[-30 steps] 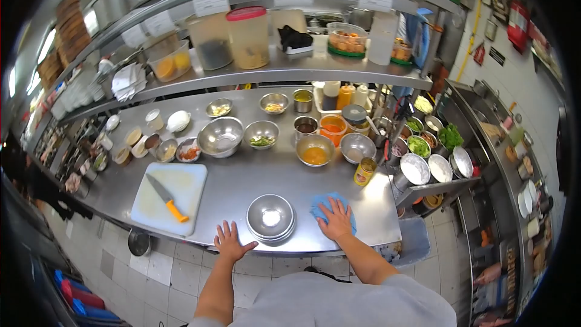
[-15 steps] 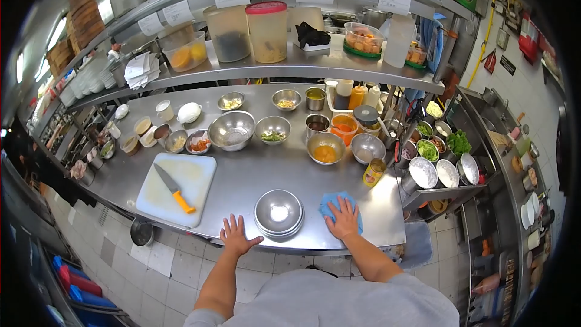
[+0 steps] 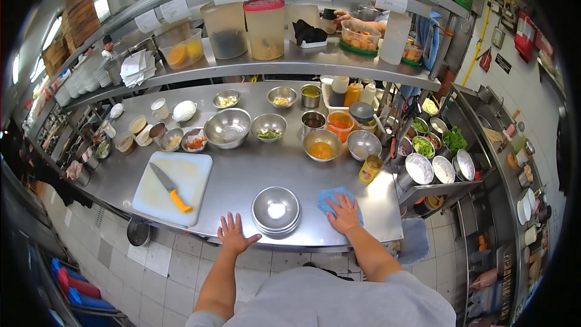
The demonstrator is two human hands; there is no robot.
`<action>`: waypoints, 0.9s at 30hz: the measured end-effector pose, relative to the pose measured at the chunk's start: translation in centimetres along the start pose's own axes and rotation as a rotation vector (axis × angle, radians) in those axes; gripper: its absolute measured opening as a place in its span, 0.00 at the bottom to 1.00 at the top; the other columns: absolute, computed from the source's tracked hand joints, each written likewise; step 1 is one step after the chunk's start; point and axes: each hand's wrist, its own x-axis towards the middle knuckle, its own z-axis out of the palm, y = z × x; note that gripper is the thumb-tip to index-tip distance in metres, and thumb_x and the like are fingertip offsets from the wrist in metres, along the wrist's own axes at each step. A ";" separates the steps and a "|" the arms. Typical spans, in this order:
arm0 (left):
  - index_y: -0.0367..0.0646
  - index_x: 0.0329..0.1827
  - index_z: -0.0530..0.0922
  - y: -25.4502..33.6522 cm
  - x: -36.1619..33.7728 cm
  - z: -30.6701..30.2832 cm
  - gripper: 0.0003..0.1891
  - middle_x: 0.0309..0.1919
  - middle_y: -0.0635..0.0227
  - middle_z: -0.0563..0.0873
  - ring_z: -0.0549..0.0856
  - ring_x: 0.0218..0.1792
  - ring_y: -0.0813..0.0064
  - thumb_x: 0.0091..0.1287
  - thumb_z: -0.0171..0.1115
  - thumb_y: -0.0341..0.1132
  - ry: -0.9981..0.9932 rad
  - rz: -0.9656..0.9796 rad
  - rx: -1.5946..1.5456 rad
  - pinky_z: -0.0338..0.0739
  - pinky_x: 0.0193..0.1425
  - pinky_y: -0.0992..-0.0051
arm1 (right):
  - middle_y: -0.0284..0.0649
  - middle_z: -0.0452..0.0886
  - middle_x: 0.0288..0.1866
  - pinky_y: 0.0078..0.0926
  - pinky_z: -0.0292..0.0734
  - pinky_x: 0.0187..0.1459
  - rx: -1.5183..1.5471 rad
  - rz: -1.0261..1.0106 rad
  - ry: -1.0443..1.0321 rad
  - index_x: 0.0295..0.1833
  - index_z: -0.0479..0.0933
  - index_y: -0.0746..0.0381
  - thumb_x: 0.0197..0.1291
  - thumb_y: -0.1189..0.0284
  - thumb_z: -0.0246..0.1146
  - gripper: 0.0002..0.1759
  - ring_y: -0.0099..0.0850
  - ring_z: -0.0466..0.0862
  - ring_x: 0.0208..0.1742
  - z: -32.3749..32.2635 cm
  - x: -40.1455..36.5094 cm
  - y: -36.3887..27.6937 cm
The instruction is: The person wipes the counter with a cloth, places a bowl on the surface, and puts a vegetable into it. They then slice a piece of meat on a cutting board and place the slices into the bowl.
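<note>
My left hand (image 3: 236, 236) lies open at the front edge of the steel table, fingers spread, with nothing in it. Just right of it stands a stack of nested metal bowls (image 3: 276, 208). Resting flat on a blue cloth (image 3: 333, 195) is my right hand (image 3: 344, 213), its fingers spread and pressing the cloth to the table. A white cutting board (image 3: 158, 201) is to the left of my left hand. On the board lies a knife (image 3: 167, 184) with a yellow handle.
Behind are a large metal bowl (image 3: 227, 128), a bowl of egg yolk (image 3: 321, 146), a bowl of chopped greens (image 3: 269, 128) and a yellow-labelled can (image 3: 370, 169). A shelf (image 3: 266, 71) with tubs crosses above. Another person's hand (image 3: 345, 16) shows behind it.
Both my hands stay in nearly the same places. Another person's hand has appeared behind the upper shelf, near a dark object. The view has shifted slightly.
</note>
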 end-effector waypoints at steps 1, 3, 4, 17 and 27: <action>0.46 0.94 0.50 -0.2 0.0 0.2 0.73 0.93 0.45 0.43 0.36 0.92 0.41 0.55 0.65 0.87 0.005 0.007 -0.003 0.40 0.88 0.37 | 0.41 0.59 0.93 0.70 0.44 0.87 -0.011 -0.010 -0.017 0.82 0.74 0.38 0.73 0.50 0.64 0.33 0.51 0.56 0.91 -0.1 -0.2 1.0; 0.46 0.94 0.50 0.0 -0.1 -0.2 0.73 0.93 0.45 0.43 0.36 0.92 0.41 0.55 0.64 0.88 0.001 0.011 -0.004 0.40 0.88 0.37 | 0.42 0.59 0.92 0.70 0.45 0.87 -0.019 0.044 0.038 0.82 0.75 0.38 0.72 0.50 0.64 0.33 0.51 0.57 0.91 -0.4 -1.1 3.4; 0.45 0.94 0.50 0.1 -0.3 -0.4 0.73 0.93 0.45 0.43 0.36 0.92 0.41 0.55 0.64 0.88 -0.006 0.013 -0.008 0.39 0.88 0.37 | 0.42 0.60 0.92 0.70 0.45 0.86 -0.029 0.097 0.090 0.82 0.75 0.38 0.72 0.51 0.64 0.33 0.51 0.57 0.91 -0.5 -1.8 4.7; 0.44 0.93 0.52 -0.5 0.3 1.2 0.73 0.92 0.43 0.47 0.41 0.91 0.37 0.55 0.61 0.90 0.056 0.036 0.057 0.43 0.86 0.36 | 0.47 0.51 0.95 0.81 0.43 0.82 -0.173 1.010 0.328 0.86 0.67 0.46 0.73 0.55 0.63 0.38 0.55 0.51 0.92 -0.5 -1.6 7.8; 0.44 0.91 0.58 0.9 0.2 0.0 0.67 0.90 0.45 0.54 0.50 0.90 0.40 0.60 0.64 0.85 0.093 0.012 0.092 0.53 0.85 0.38 | 0.50 0.51 0.94 0.80 0.39 0.83 -0.044 0.710 0.294 0.82 0.73 0.48 0.67 0.60 0.66 0.37 0.59 0.48 0.92 -0.6 -0.7 5.0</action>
